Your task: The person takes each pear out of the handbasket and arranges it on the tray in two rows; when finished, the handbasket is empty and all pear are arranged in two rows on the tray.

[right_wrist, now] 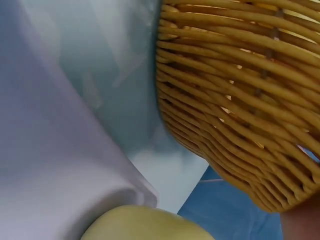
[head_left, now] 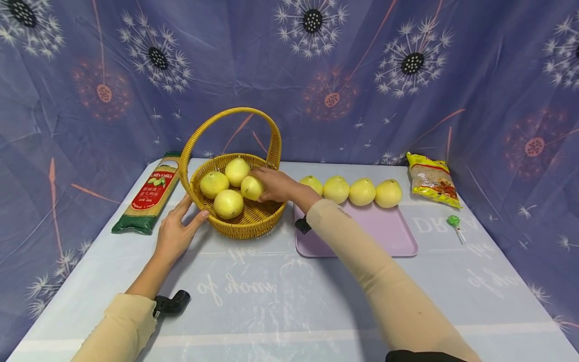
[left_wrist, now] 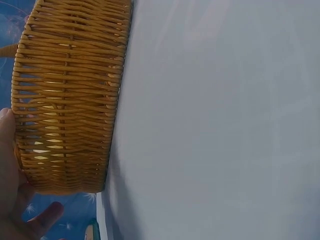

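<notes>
A yellow wicker basket point(head_left: 244, 229) with a tall arched handle stands on the table, with pale yellow pomelos point(head_left: 228, 204) inside it. My right hand point(head_left: 276, 184) reaches over the right side of the basket and grips one pomelo point(head_left: 252, 188) among the others. At the basket's left side, my left hand point(head_left: 176, 229) rests against the rim with its thumb and fingers spread. In the left wrist view, a fingertip lies right at the rim of the basket point(left_wrist: 70, 100). The right wrist view shows the basket's outer wall point(right_wrist: 240, 85); the gripped pomelo is hidden there.
Right of the basket lies a lilac tray point(head_left: 380, 231) with a row of several pomelos point(head_left: 362, 192) along its far side, partly behind my right arm. A pasta packet point(head_left: 151, 193) lies left; a yellow snack bag point(head_left: 433, 180) and green lollipop point(head_left: 454, 221) lie right.
</notes>
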`<state>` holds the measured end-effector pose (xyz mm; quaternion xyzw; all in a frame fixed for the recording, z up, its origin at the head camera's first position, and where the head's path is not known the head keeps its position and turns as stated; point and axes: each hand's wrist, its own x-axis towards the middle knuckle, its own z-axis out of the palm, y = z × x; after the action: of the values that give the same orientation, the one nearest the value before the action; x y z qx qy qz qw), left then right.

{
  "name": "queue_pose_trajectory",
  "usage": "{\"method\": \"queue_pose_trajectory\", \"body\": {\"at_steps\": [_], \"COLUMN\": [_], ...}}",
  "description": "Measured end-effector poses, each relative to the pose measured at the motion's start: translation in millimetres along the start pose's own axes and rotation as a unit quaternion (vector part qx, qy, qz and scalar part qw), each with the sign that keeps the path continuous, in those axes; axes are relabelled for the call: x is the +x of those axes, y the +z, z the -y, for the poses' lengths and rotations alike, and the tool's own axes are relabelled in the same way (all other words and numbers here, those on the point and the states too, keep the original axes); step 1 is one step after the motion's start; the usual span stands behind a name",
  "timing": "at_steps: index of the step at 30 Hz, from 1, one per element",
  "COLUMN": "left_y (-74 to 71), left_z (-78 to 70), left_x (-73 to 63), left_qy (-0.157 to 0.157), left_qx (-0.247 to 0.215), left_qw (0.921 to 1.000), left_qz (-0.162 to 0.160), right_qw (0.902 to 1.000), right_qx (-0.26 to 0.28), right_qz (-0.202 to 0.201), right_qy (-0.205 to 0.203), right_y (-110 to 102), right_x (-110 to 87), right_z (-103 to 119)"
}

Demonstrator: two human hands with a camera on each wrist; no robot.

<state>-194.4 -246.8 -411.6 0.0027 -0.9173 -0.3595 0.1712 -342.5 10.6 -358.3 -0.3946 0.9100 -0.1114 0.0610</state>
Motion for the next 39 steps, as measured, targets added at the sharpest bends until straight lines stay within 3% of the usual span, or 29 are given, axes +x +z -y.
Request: {"method": "queue_pose_trajectory", "body": {"at_steps": [7, 15, 24, 39], "left_y": [0.3, 0.0, 1.5, 1.8], "left_z": [0.7, 0.9, 2.4, 2.5], "left_x": [0.2, 0.4, 0.5, 0.2], "left_qy": [0.001, 0.002, 0.005, 0.002], "left_qx": [0.003, -0.002, -0.004, -0.006], "left_qw": [1.0000, 1.0000, 1.0000, 1.0000], "left_qz": [-0.002, -0.002, -0.005, -0.004], "right_qw": [0.9959, 0.9842, 0.9635, 0.9414], "right_qx": [0.087, 0.165, 0.252, 0.302], "right_qz": [-0.023, -0.063, -0.087, -0.144], "right_qy": [0.014, 0.004, 0.025, 0.046], "right_y": [-12.9, -29.9, -49.6, -65.2], "right_x": [-11.1, -30.8, -60.7, -100.0], "right_z": [1.3, 0.8, -3.6, -13.5]}}
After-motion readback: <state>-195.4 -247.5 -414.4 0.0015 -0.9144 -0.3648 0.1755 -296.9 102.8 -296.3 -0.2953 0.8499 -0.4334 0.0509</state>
